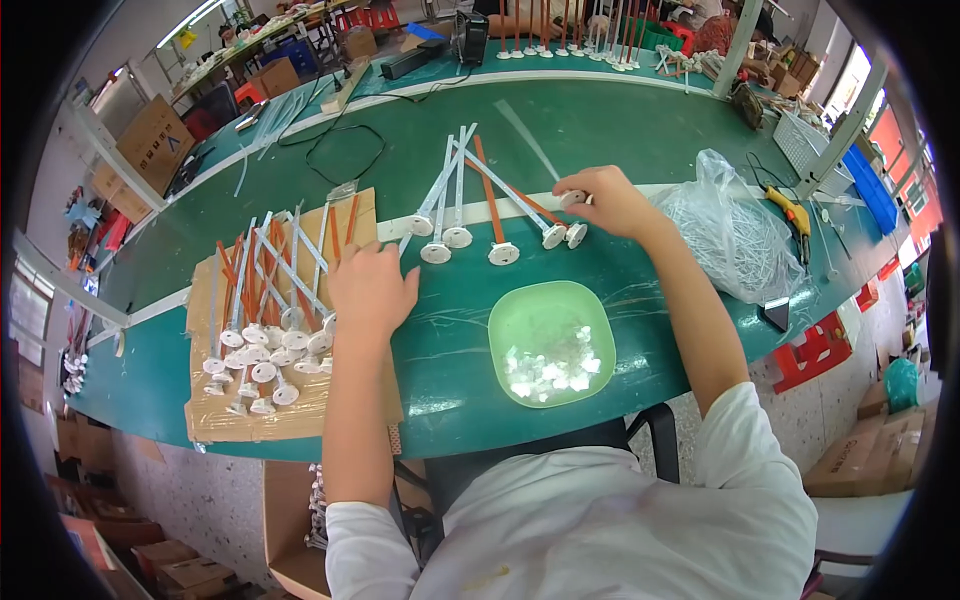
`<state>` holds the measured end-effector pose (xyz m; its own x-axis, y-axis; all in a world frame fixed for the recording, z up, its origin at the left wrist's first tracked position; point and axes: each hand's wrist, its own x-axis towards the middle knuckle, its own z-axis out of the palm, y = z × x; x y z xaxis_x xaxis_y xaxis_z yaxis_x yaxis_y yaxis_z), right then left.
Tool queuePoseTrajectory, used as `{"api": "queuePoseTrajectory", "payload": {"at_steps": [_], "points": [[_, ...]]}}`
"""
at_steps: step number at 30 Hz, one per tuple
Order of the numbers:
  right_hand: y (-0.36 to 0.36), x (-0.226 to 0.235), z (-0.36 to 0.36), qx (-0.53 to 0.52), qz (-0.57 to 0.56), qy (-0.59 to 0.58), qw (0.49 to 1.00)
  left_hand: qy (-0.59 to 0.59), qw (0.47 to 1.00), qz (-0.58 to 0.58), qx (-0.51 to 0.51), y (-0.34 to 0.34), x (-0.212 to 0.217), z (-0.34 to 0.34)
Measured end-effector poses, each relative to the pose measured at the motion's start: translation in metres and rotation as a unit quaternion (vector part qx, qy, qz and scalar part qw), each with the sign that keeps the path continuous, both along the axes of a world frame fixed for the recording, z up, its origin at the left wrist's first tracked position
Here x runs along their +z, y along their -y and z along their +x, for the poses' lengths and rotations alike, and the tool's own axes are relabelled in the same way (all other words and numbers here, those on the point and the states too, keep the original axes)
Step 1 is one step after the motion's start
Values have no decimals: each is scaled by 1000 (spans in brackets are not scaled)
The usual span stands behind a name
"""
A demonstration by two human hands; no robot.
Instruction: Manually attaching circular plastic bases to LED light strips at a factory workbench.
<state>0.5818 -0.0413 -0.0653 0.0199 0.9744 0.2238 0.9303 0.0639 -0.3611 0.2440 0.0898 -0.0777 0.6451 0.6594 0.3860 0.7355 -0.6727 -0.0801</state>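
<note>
My right hand [612, 198] is closed on a stick with a round white disc base [573, 198]. Its pale strip points up and away to the left, blurred. My left hand [372, 285] hovers over or rests on the right edge of a cardboard sheet [300, 420], thumb held away from the fingers. Nothing shows in its grip, though its underside is hidden. Beside it, on the sheet, lies a heap of grey and orange sticks with white disc bases [262, 350]. Between my hands several similar sticks [458, 237] fan out on the green table, discs toward me.
A light-green tray [497, 345] with small white pieces sits in front of me. To the right are a clear plastic bag [715, 230] of thin white strips and a yellow glue gun [795, 213]. Across the table stand more upright sticks [575, 40] and a black cable [330, 150].
</note>
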Motion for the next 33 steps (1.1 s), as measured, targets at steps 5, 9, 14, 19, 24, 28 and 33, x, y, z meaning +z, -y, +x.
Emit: {"api": "queuePoseTrajectory", "payload": {"at_steps": [5,9,14,19,24,28,33], "points": [[43,7,-8,34,169,-109,979,-63,991,-75,91,-8,12,-11],[61,-6,-9,-35,221,-115,968,-52,971,-109,208,-12,10,-14],[69,-20,-5,-12,228,-101,968,10,981,-129,144,-19,-1,-33],[72,-15,-8,3,284,-60,957,-50,970,-133,196,-23,0,-55],[73,-12,-25,-4,304,-62,951,-113,960,-52,250,-23,13,-70],[74,-10,-37,19,304,-67,950,-147,971,-56,180,-25,19,-71],[74,-8,-50,46,301,-81,949,42,997,-12,63,-2,22,-32]]}}
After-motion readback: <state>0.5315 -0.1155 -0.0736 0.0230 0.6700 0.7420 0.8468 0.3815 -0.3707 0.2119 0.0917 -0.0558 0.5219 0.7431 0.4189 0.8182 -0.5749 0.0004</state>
